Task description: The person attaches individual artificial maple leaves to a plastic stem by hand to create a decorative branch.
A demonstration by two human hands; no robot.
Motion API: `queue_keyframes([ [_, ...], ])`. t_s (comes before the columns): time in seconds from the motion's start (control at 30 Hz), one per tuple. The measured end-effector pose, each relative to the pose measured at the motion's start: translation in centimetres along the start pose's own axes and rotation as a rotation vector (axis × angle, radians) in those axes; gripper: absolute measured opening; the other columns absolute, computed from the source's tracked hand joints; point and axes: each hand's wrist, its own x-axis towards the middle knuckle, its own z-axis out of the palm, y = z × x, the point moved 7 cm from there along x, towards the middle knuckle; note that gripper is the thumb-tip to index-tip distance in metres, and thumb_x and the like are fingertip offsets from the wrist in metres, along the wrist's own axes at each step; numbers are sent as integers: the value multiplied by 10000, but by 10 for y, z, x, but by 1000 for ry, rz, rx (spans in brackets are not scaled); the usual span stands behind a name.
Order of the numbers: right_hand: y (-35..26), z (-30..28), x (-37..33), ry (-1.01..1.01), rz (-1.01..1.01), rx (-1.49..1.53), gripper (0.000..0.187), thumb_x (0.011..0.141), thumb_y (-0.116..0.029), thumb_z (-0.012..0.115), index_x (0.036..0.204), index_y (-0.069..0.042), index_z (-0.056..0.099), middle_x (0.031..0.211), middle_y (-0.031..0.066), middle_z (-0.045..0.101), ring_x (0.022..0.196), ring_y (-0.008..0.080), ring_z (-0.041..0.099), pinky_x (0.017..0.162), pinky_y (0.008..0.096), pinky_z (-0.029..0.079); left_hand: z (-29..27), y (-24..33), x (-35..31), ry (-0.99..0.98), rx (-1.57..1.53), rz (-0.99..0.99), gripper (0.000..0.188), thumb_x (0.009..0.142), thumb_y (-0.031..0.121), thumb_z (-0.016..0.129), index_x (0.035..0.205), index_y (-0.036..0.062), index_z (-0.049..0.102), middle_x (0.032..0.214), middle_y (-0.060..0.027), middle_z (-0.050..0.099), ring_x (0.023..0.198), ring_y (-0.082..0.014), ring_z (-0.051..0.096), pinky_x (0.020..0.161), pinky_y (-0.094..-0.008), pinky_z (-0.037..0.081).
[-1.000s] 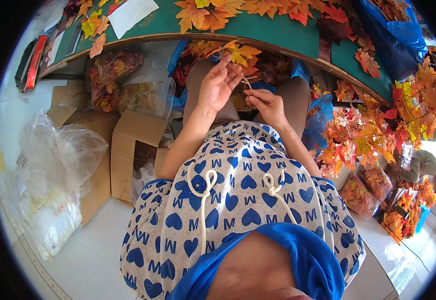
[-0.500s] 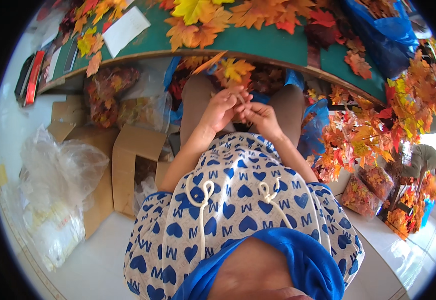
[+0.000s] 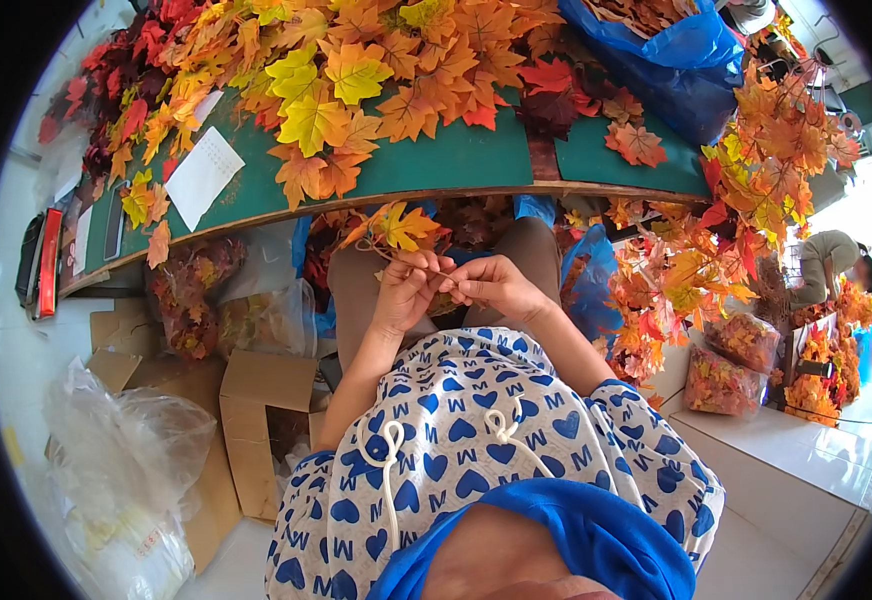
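Observation:
Both of my hands meet above my lap, just in front of the table edge. My left hand (image 3: 411, 288) is closed, thumb and fingers pinching a thin brown stem (image 3: 443, 274). From the right, my right hand (image 3: 501, 286) pinches the same stem between thumb and fingertips. Right beyond my left hand, a yellow-orange artificial maple leaf (image 3: 406, 228) sticks up, with a thin brown loop of stem beside it. Whether that leaf belongs to the held stem, I cannot tell.
Piles of artificial maple leaves (image 3: 436, 60) cover much of the green table (image 3: 436, 165), with a white paper (image 3: 204, 178) and a blue bag (image 3: 671, 65). Cardboard boxes (image 3: 256, 420) and clear plastic (image 3: 126, 480) lie left. Leaf branches (image 3: 696, 270) hang right; another person (image 3: 824, 262) bends farther off.
The view has tilted up, showing more of the table. My hands have turned and drawn slightly apart, and the stem now shows between them.

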Motion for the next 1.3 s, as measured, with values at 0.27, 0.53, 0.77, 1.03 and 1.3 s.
queue_keyframes([
  [0.27,27,23,14,-18,59,290,169,898,-72,530,1015,18,612,859,15,566,806,99,559,794,271,484,-12,1,1,198,-77,39,189,869,107,593,1058,90,594,880,-38,570,915,-199,580,876,-381,494],
  [0.53,-84,-1,-6,-86,-62,-1503,232,782,-196,614,919,-13,648,891,163,638,866,337,595,777,405,472,-34,-10,-12,334,-135,-180,250,877,56,572,1121,104,598,857,-3,599,728,-121,601,642,-274,532],
  [0.77,-242,-74,-35,801,-607,-1393,154,809,-90,610,942,-23,647,880,148,642,782,289,626,689,336,498,-56,-41,-36,488,216,-566,197,835,32,613,1031,36,632,754,-33,628,583,-115,599,497,-224,497],
  [1.03,-298,-131,32,830,-615,-2024,159,837,-112,532,924,-67,657,929,146,593,845,334,596,731,400,491,-67,-29,-44,626,208,-566,189,833,27,610,1018,44,639,760,0,608,608,-106,604,522,-226,502],
  [1.3,-317,-133,33,799,-428,-2154,131,810,-127,566,887,-78,660,852,148,584,833,341,583,735,413,474,-65,-25,-49,608,123,-537,217,826,21,615,1040,51,632,769,-1,614,632,-119,612,541,-236,510],
])
